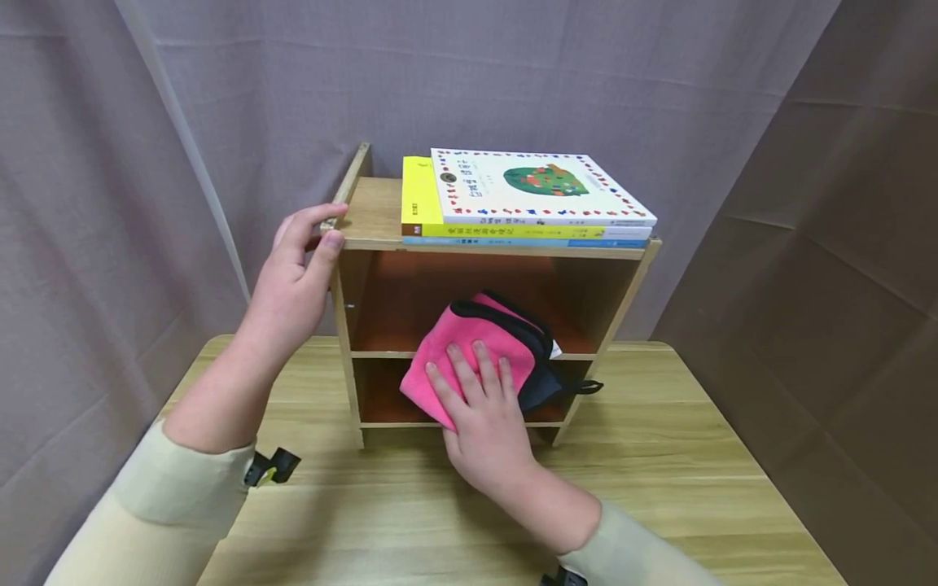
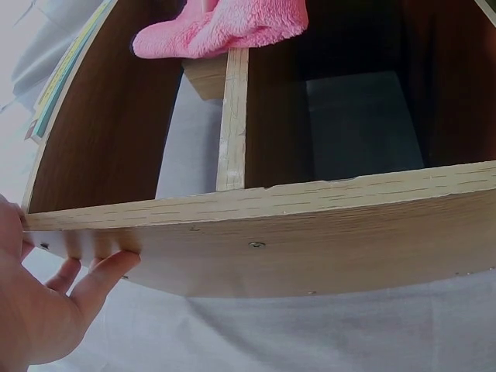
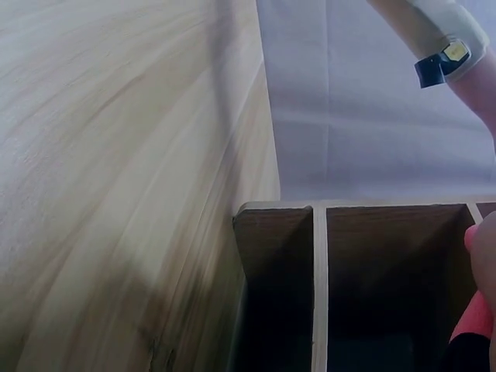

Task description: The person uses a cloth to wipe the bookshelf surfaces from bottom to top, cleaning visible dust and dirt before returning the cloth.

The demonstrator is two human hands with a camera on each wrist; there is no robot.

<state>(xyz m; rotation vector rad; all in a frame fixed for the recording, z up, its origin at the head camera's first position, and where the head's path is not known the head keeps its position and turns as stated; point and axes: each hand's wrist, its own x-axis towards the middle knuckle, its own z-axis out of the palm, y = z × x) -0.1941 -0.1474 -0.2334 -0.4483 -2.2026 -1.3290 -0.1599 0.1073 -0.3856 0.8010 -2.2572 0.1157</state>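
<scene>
Cloth (image 1: 489, 327) laid against hand-steadied wooden shelf (image 1: 377, 210)

The pink cloth is covered by the right hand (image 1: 487, 431), fingers spread and nearly straight, at the middle board's (image 1: 381, 355) front edge. Near its top front, the left side panel (image 1: 355, 175) is pinched by the left hand (image 1: 295, 273). Wiping appears to be the step in hand (books (image 1: 545, 185) are stacked on top); for the next stroke, firm pressure seems called for.

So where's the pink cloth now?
Near the head view's centre, the pink cloth is under the right hand, at the front of the shelf unit, below the stacked books.
</scene>
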